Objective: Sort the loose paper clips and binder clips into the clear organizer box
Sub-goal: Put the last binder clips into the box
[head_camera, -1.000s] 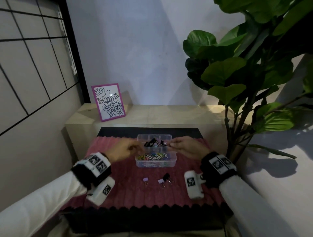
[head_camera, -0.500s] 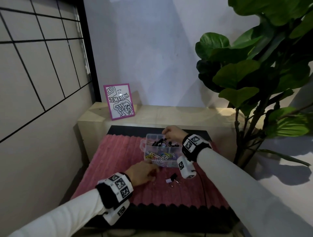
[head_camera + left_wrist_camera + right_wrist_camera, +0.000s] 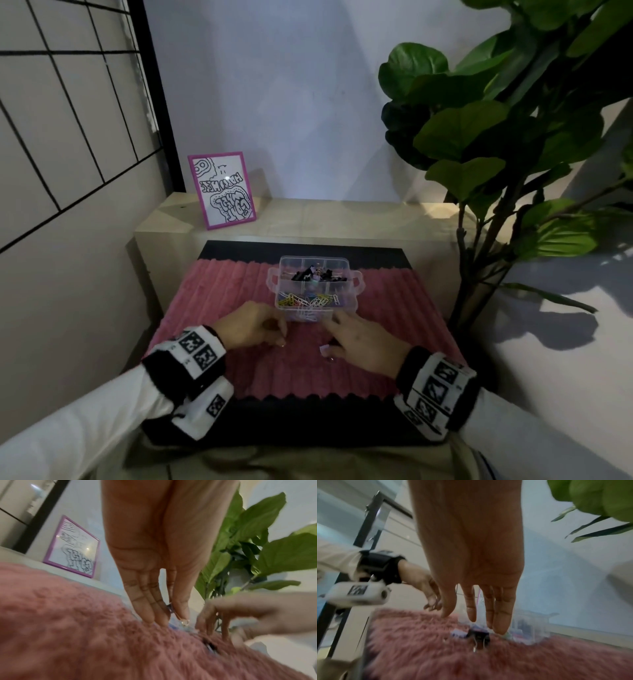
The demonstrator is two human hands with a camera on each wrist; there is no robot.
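Note:
The clear organizer box [image 3: 352, 286] stands on the pink mat [image 3: 212, 298], with black binder clips in a far compartment and coloured paper clips [image 3: 305, 299] in the near one. My left hand [image 3: 277, 334] is just left of the box front. Its thumb and fingers [image 3: 169, 616] point down and pinch a small purple binder clip [image 3: 169, 607]. My right hand [image 3: 334, 342] hovers with straight fingers [image 3: 471, 620] over a black binder clip [image 3: 478, 635] on the mat, holding nothing. Another small purple binder clip [image 3: 323, 349] lies beside its thumb.
A pink-framed picture [image 3: 222, 190] leans on the beige ledge [image 3: 342, 216] behind the mat. A large leafy plant [image 3: 479, 154] rises on the right. A gridded wall panel [image 3: 68, 120] closes the left side.
My right hand has drawn back from the box's far compartment to the mat in front of the box. My left hand stays low on the mat over the leftmost purple clip.

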